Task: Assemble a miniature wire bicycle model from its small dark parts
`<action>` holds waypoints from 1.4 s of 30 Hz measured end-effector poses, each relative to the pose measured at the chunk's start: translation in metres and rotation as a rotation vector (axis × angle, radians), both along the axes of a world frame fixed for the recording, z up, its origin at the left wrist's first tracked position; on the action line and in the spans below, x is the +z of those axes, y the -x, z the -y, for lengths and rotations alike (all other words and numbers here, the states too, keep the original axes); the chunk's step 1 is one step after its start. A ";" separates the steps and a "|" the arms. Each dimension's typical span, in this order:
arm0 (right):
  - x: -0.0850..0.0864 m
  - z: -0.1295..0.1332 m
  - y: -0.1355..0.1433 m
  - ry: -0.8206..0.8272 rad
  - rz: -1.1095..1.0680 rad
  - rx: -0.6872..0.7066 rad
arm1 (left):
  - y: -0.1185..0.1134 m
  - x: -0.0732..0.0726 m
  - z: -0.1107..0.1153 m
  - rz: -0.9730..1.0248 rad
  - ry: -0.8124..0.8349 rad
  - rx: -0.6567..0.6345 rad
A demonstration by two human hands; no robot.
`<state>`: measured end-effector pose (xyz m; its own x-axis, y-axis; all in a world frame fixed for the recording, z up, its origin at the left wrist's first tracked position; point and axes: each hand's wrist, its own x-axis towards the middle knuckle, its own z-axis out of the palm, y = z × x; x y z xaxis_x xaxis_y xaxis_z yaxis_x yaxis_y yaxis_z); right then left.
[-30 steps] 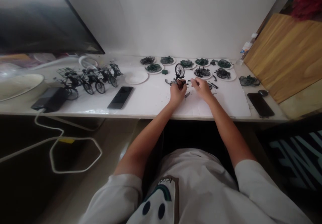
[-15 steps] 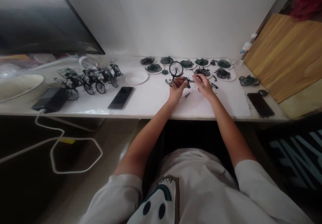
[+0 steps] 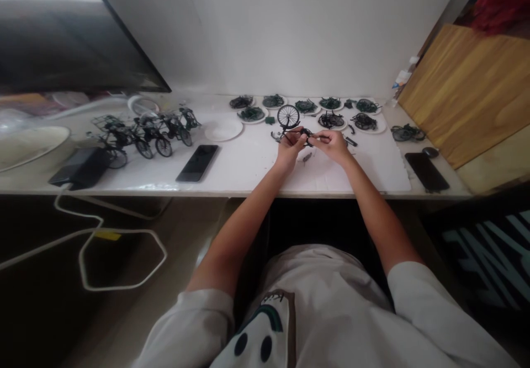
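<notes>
A black model bicycle [image 3: 289, 116], partly built, is gripped by my left hand [image 3: 291, 147], with its one clear spoked wheel pointing up and away from me. Fingers and thumb wrap the frame near the middle. My right hand [image 3: 332, 145] is closed in a pinch against the right side of the frame, its fingertips close to my left thumb. Whatever small piece lies between those fingertips is too small to make out. Below the hands a small grey tool or part [image 3: 307, 158] lies on the white board [image 3: 351, 175].
Several white plates of dark bicycle parts [image 3: 252, 115] line the back. Assembled model bicycles [image 3: 159, 131] stand left, near an empty-looking white plate [image 3: 224, 129], a phone [image 3: 197, 163] and a black adapter [image 3: 80, 166]. Another phone [image 3: 426, 170] and a wooden panel [image 3: 467, 92] are right.
My right hand has moved left and lower, bringing its pinched fingertips to the bicycle frame. My left hand keeps its hold, with the wheel still raised.
</notes>
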<state>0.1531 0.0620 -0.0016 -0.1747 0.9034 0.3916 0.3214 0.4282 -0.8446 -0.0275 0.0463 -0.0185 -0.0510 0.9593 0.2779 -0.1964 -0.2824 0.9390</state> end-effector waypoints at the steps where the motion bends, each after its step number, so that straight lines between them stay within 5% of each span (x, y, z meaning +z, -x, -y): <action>1: 0.001 0.001 0.001 0.001 -0.023 -0.003 | 0.000 -0.001 -0.001 0.016 0.000 -0.005; 13: 0.009 0.004 0.004 -0.274 -0.136 -0.312 | -0.002 -0.006 0.004 0.127 0.154 -0.164; 23: 0.004 0.008 0.007 -0.340 0.147 -0.186 | -0.005 0.005 0.005 0.271 0.089 -0.085; 42: 0.003 0.007 0.007 -0.247 0.043 -0.059 | -0.001 -0.003 0.002 0.338 0.011 -0.115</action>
<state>0.1466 0.0547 0.0009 -0.1460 0.7903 0.5951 0.3851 0.5995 -0.7017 -0.0268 0.0438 -0.0214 -0.0302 0.9669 0.2532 -0.5268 -0.2307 0.8181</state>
